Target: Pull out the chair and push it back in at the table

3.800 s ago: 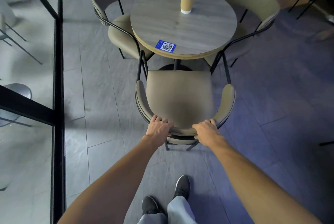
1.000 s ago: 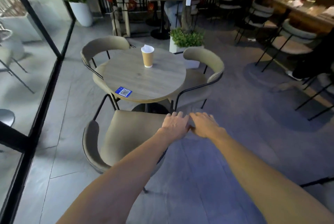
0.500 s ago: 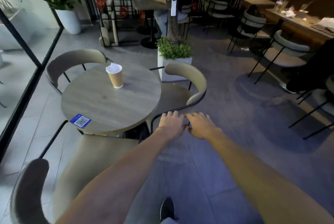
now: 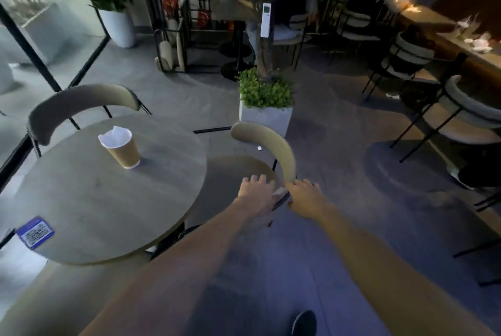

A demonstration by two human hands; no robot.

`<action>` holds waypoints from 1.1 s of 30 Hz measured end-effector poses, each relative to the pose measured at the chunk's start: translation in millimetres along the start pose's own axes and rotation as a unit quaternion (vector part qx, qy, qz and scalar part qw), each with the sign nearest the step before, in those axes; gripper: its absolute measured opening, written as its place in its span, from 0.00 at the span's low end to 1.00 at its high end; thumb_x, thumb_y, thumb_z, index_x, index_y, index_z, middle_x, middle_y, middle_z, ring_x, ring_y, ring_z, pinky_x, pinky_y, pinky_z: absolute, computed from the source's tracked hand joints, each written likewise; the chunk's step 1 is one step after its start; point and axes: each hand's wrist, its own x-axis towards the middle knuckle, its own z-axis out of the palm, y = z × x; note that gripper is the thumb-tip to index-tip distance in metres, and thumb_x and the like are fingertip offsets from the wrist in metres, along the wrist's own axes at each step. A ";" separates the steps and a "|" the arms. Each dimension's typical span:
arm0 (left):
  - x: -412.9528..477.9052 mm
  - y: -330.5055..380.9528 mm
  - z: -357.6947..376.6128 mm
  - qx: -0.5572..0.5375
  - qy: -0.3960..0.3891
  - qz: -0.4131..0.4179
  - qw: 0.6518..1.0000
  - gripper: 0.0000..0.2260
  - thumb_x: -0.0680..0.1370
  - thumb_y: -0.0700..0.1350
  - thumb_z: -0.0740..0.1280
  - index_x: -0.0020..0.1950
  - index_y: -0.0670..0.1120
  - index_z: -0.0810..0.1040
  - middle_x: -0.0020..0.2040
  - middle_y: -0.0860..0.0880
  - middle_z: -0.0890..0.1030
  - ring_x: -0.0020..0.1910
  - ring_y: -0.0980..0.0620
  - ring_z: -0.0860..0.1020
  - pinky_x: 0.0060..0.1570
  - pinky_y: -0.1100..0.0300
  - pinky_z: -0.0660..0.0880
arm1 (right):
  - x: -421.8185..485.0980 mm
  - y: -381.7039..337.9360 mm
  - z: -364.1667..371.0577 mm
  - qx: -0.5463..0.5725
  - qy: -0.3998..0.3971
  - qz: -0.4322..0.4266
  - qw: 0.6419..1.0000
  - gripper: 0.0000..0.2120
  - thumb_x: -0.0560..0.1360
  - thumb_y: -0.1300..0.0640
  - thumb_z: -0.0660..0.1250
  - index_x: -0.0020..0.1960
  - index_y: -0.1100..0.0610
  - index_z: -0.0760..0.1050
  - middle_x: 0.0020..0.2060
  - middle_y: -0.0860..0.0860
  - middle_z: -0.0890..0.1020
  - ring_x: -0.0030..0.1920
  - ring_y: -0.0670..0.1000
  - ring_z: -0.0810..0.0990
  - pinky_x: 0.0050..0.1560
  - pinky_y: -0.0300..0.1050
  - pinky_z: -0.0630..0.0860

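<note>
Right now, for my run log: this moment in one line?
chair: at table | left hand, right hand: at backrest end | grip: unclear

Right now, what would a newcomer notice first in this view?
The left hand and right hand meet mid-picture at the near end of a tan chair's curved back. To their left stands a round table with a paper cup on it and a blue QR sticker at its near edge.
</note>
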 end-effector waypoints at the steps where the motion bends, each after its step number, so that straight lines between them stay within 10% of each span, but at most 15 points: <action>1: 16.3 5.2 -1.8 -0.006 -0.002 -0.017 1.000 0.22 0.83 0.57 0.55 0.70 0.46 0.69 0.67 0.41 0.71 0.66 0.38 0.70 0.62 0.44 0.66 | 15.9 16.9 -1.7 0.003 -0.003 -0.010 1.000 0.20 0.79 0.56 0.62 0.69 0.55 0.67 0.66 0.57 0.74 0.66 0.62 0.70 0.65 0.60 0.67; 22: 239.0 0.2 33.4 -0.164 0.006 -0.340 0.926 0.21 0.81 0.57 0.57 0.70 0.48 0.70 0.63 0.43 0.74 0.62 0.40 0.73 0.59 0.47 0.68 | 289.1 92.3 -49.8 -0.123 -0.058 -0.321 0.937 0.21 0.78 0.52 0.62 0.70 0.52 0.67 0.69 0.54 0.72 0.69 0.60 0.68 0.67 0.57 0.66; 33: 282.9 10.2 37.2 -0.245 0.046 -0.533 0.808 0.20 0.82 0.59 0.56 0.67 0.47 0.72 0.64 0.43 0.74 0.62 0.39 0.73 0.57 0.42 0.70 | 401.0 100.3 -53.6 -0.239 -0.104 -0.454 0.852 0.20 0.79 0.52 0.60 0.69 0.53 0.68 0.66 0.55 0.74 0.68 0.60 0.70 0.67 0.58 0.67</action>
